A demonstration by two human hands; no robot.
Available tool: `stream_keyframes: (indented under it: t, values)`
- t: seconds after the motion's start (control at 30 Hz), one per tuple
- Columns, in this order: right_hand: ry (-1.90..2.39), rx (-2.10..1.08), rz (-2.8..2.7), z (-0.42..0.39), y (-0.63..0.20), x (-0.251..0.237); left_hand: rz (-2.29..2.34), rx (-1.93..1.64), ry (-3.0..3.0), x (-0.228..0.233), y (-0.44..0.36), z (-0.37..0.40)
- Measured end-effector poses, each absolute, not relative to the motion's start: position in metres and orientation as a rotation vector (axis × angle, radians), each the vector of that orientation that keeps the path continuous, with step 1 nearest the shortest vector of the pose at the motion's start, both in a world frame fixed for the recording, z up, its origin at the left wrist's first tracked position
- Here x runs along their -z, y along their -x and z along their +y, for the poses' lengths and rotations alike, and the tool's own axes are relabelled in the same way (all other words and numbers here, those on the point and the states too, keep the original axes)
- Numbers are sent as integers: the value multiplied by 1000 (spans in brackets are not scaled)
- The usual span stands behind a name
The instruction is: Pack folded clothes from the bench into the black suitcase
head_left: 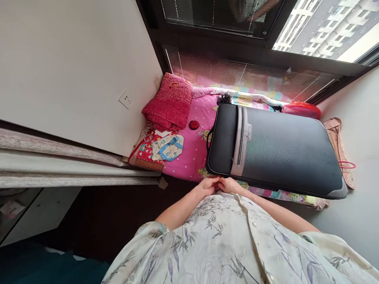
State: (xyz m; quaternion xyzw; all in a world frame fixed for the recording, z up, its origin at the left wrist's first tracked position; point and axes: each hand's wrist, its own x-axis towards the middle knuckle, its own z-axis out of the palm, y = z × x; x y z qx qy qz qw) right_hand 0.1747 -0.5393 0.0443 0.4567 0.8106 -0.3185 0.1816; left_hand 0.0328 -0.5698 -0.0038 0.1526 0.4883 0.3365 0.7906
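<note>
Where it lies flat, the suitcase [275,150] is black, grey-trimmed.

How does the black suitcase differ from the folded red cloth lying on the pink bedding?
The black suitcase is large, rigid and smooth; the folded red cloth is small, soft and patterned. The left hand and right hand are at the suitcase's near edge; the cloth lies untouched by the wall. Both rest on the pink bedding.

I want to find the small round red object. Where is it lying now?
In the head view, the round red object lies on the pink quilt, between the red folded cloth on its left and the black suitcase on its right.
</note>
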Motion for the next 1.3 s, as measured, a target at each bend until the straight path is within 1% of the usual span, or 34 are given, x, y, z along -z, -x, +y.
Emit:
stream_keyframes:
  t: [0.1, 0.17, 0.3, 0.43, 0.5, 0.6, 0.7, 0.8, 0.87, 1.03, 1.3]
  values:
    - [-1189, 940, 2333, -536, -180, -41, 1062, -697, -242, 3, -35, -569]
    - [-1133, 1008, 2391, -533, -187, -42, 1139, -682, -362, 0, -36, -569]
    - [-1126, 1145, 2528, -528, -210, -57, 1500, -515, -1018, -12, -31, -573]
    - [-1275, 1079, 2685, -525, -240, -85, 1731, -203, -1662, -27, -20, -578]
    - [-1336, 979, 2771, -523, -256, -95, 1728, -78, -1806, -32, -14, -579]
    - [-1470, 717, 2888, -517, -277, -101, 1753, 9, -1885, -36, 2, -575]
    - [-1694, 367, 3000, -513, -295, -96, 1833, 36, -1889, -35, 25, -567]
    - [-1880, 5, 2975, -516, -308, -88, 1871, 62, -1899, -34, 46, -552]
    - [-1932, -138, 2921, -519, -313, -81, 1894, 66, -1901, -34, 55, -538]
    - [-1944, -217, 2892, -527, -317, -69, 1922, 4, -1932, -35, 61, -486]
    - [-2000, -243, 2859, -528, -311, -66, 1942, 3, -1941, -49, 56, -373]
